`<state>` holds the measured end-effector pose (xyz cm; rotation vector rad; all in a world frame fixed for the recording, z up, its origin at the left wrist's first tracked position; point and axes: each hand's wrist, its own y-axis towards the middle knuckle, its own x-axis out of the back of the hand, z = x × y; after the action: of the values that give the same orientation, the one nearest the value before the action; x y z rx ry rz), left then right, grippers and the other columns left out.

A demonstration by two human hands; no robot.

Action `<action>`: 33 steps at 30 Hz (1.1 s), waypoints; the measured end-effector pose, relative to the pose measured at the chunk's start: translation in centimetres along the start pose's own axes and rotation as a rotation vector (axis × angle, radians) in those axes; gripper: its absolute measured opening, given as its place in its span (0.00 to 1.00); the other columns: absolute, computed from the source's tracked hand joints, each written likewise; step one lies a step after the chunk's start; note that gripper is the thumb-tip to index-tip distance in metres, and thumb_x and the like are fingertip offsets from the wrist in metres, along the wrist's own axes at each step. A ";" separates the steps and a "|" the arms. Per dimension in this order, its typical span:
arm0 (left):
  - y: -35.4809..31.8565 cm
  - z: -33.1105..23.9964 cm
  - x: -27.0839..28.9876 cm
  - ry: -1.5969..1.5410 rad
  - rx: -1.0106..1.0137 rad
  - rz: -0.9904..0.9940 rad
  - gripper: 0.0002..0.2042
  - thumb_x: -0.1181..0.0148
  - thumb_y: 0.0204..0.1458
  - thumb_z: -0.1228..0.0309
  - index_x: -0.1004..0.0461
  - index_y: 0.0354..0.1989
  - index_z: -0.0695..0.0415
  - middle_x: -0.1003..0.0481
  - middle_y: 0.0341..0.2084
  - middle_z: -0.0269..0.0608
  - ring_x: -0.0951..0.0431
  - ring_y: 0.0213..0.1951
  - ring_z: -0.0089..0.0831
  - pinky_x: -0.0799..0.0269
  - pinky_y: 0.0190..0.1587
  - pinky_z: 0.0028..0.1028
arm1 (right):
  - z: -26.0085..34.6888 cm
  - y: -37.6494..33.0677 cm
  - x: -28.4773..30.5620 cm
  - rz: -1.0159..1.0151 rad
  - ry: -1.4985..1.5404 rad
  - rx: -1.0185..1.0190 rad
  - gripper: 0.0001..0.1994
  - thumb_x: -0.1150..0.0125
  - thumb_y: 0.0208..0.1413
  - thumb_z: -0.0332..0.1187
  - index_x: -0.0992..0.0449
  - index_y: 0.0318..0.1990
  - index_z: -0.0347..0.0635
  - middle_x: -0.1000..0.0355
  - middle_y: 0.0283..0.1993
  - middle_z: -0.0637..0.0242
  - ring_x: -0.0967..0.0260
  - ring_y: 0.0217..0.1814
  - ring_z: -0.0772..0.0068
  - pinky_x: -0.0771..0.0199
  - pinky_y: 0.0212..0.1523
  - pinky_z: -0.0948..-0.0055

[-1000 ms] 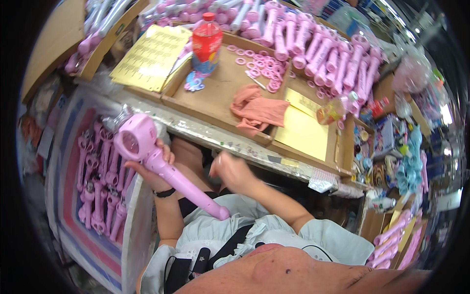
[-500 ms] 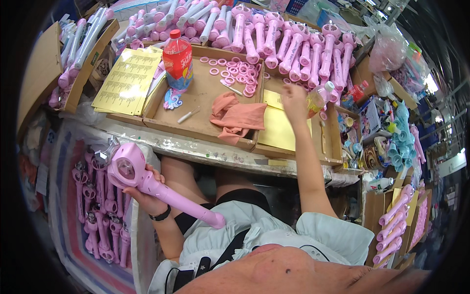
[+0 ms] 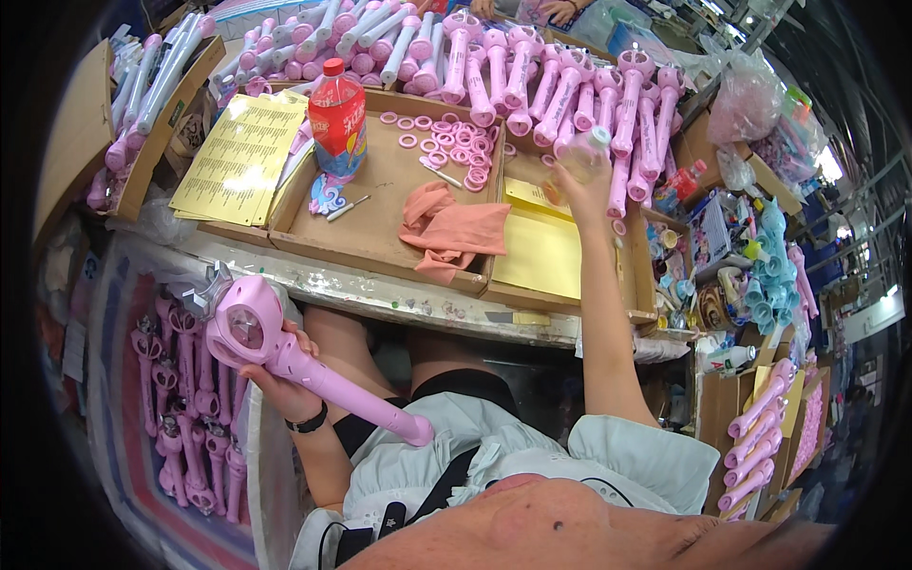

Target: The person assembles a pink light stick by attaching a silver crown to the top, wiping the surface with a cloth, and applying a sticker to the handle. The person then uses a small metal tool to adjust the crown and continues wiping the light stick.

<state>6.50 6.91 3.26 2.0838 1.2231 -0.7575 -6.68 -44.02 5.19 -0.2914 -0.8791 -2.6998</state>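
My left hand point(image 3: 283, 388) is wrapped round a pink toy wand point(image 3: 328, 380), which lies slanted over my lap. The wand has a round window in its head and a silvery crown-like tip. My right hand point(image 3: 578, 190) reaches over the work table and grips a clear bottle point(image 3: 591, 152) with some yellowish liquid in it. Below that hand lie yellow sheets point(image 3: 537, 252) in a cardboard tray. Just left of them is a crumpled orange cloth point(image 3: 454, 228).
A red-capped drink bottle point(image 3: 338, 128), pink rings point(image 3: 461, 147) and a small white-handled tool point(image 3: 348, 208) are in the tray point(image 3: 380, 247). Pink wands point(image 3: 560, 95) fill the back. More wands point(image 3: 195, 408) lie in a lined bin at left. Another person's hand point(image 3: 562, 9) shows at the far edge.
My right hand has closed on the clear bottle and shifted it left and away from me. The white-handled tool lies nearer the blue ornament. My left hand keeps the wand in place.
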 end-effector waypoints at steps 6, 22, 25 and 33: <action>-0.2 -0.2 -0.2 -0.012 -0.009 -0.004 0.44 0.50 0.47 0.30 0.38 0.55 0.65 0.31 0.43 0.42 0.29 0.34 0.29 0.32 0.35 0.26 | 1.6 -0.9 -3.6 0.428 0.109 -0.202 0.36 0.27 0.42 0.30 0.38 0.60 0.33 0.33 0.56 0.55 0.34 0.58 0.64 0.33 0.57 0.68; -0.5 0.1 -0.3 0.029 -0.008 -0.056 0.45 0.49 0.47 0.30 0.38 0.54 0.66 0.31 0.43 0.44 0.29 0.34 0.29 0.32 0.36 0.27 | -7.0 -3.6 4.4 0.650 -0.816 0.180 0.27 0.52 0.56 0.35 0.41 0.65 0.43 0.47 0.70 0.53 0.51 0.73 0.54 0.51 0.70 0.54; -0.6 -0.1 -0.2 0.030 -0.011 -0.078 0.45 0.49 0.47 0.30 0.38 0.54 0.66 0.31 0.43 0.44 0.29 0.35 0.30 0.32 0.36 0.26 | -6.2 -3.4 3.6 0.536 -0.697 0.235 0.26 0.47 0.52 0.31 0.37 0.61 0.39 0.41 0.64 0.50 0.45 0.67 0.52 0.45 0.66 0.55; -0.3 0.3 -0.6 0.017 0.010 -0.041 0.44 0.49 0.48 0.31 0.39 0.54 0.66 0.31 0.43 0.44 0.28 0.35 0.30 0.31 0.37 0.26 | -5.4 -5.1 -0.7 0.408 -0.470 0.142 0.19 0.40 0.46 0.25 0.30 0.49 0.33 0.30 0.43 0.53 0.31 0.45 0.54 0.31 0.49 0.59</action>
<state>5.96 6.44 3.40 2.0836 1.2768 -0.7673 -8.22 -43.19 -2.05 -0.9843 -0.9961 -2.2083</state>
